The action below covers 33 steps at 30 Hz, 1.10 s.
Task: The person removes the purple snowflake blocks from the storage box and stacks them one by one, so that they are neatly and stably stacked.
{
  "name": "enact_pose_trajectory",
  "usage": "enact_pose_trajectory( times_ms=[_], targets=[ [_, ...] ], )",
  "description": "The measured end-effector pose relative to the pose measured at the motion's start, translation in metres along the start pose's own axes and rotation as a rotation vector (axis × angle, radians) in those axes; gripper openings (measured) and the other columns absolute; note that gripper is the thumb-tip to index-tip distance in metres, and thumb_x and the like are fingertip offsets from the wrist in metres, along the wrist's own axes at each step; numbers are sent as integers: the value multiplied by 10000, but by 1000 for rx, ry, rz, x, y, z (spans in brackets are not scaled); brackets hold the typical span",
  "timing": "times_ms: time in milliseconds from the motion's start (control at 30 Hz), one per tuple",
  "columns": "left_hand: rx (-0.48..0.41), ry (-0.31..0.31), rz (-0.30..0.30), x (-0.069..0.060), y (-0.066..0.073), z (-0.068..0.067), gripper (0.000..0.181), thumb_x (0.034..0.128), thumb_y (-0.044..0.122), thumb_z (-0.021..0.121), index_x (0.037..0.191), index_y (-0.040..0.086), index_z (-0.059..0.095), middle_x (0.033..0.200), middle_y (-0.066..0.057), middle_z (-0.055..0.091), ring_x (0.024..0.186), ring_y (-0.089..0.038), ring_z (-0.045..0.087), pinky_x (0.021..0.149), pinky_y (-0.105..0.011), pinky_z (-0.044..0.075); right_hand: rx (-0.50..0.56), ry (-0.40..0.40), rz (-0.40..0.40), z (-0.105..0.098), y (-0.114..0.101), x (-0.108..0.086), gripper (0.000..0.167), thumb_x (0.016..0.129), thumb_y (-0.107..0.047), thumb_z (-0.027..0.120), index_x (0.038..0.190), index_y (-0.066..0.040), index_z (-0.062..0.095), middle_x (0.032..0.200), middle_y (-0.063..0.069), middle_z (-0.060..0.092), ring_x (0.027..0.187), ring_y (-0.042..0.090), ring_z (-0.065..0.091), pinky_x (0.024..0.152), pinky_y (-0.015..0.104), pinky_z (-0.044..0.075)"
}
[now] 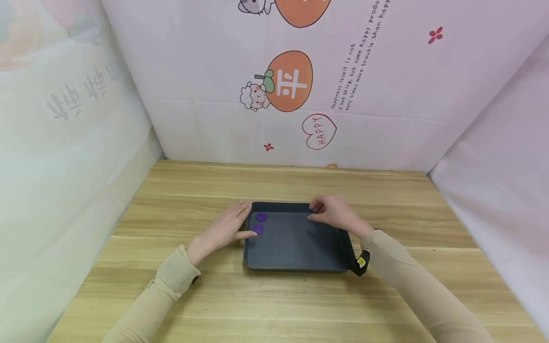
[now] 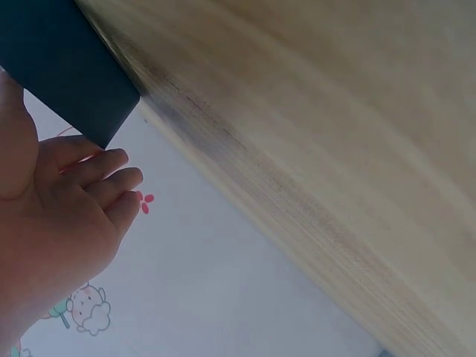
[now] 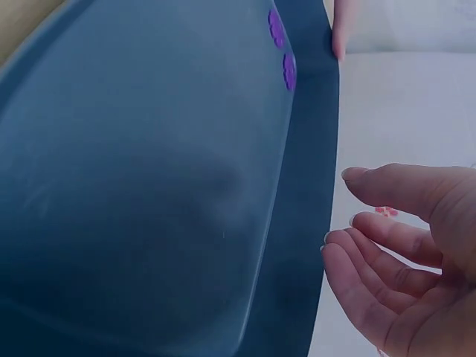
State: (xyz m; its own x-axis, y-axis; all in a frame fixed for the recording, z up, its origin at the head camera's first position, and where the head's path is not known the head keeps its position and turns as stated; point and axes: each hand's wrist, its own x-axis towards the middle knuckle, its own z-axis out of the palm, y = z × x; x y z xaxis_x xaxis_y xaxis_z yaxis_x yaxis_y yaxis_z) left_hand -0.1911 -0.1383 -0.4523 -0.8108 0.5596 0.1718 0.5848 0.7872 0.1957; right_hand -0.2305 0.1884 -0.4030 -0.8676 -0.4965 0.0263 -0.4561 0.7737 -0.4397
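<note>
A dark rectangular baking tray lies on the wooden table. Two small purple pieces with scalloped edges sit inside it along the left side; in the right wrist view these purple pieces lie close to the wall. My left hand rests at the tray's upper left, fingers fairly straight by the corner and thumb reaching over the rim beside the lower purple piece. Above the tray's far right part hovers my right hand. Its thumb and fingers are loosely bent with a gap between them, and nothing shows in that gap.
The wooden tabletop surrounds the tray. White printed cloth hangs behind and at both sides of the table. A black wrist strap with a small device sits on the right wrist, near the tray's right front corner.
</note>
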Motion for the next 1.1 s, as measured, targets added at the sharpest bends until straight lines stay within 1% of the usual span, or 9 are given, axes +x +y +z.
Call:
enact_pose_trajectory(
  times_ms=[133, 433, 533, 733, 967, 1100],
  targets=[
    [2, 3, 5, 0, -1, 0, 842, 916, 490, 651, 1467, -92, 392, 1540, -275, 383, 1453, -422, 360, 1210, -529, 331, 13, -6, -31, 7, -11, 7, 267, 850, -176, 778, 1017, 14, 692, 945, 127, 728, 833, 217, 702, 768, 367, 611],
    [11, 4, 8, 1, -3, 4, 824, 922, 478, 649, 1461, -95, 402, 1537, -274, 390, 1448, -422, 369, 1201, -533, 346, 44, -34, -84, 23, -22, 19, 244, 846, -140, 779, 1009, 20, 692, 944, 133, 723, 843, 218, 710, 759, 326, 617],
    [16, 8, 8, 1, -4, 4, 821, 921, 475, 653, 1458, -96, 407, 1533, -276, 397, 1442, -426, 378, 1193, -538, 357, 45, -42, -91, 27, -27, 23, 246, 845, -140, 781, 1012, 18, 694, 955, 132, 726, 846, 209, 711, 763, 322, 618],
    [29, 9, 6, 2, -6, 5, 830, 914, 493, 652, 1462, -83, 413, 1528, -264, 415, 1436, -422, 392, 1186, -537, 369, 80, -81, -85, 35, -39, 30, 256, 853, -142, 776, 1037, 15, 693, 991, 142, 728, 875, 205, 712, 784, 318, 618],
    [43, -36, -2, 2, -7, 3, 862, 919, 542, 619, 1491, -56, 379, 1560, -238, 377, 1460, -404, 360, 1206, -524, 348, 80, -112, -101, 50, -52, 38, 243, 848, -141, 782, 1027, 2, 700, 967, 123, 731, 850, 181, 694, 758, 304, 608],
    [33, -62, 4, 2, -7, 0, 860, 925, 542, 611, 1496, -54, 370, 1569, -233, 364, 1470, -400, 344, 1212, -524, 338, 84, -139, -111, 57, -56, 42, 230, 855, -139, 773, 1026, -2, 700, 964, 127, 737, 845, 175, 687, 750, 291, 601]
  ],
)
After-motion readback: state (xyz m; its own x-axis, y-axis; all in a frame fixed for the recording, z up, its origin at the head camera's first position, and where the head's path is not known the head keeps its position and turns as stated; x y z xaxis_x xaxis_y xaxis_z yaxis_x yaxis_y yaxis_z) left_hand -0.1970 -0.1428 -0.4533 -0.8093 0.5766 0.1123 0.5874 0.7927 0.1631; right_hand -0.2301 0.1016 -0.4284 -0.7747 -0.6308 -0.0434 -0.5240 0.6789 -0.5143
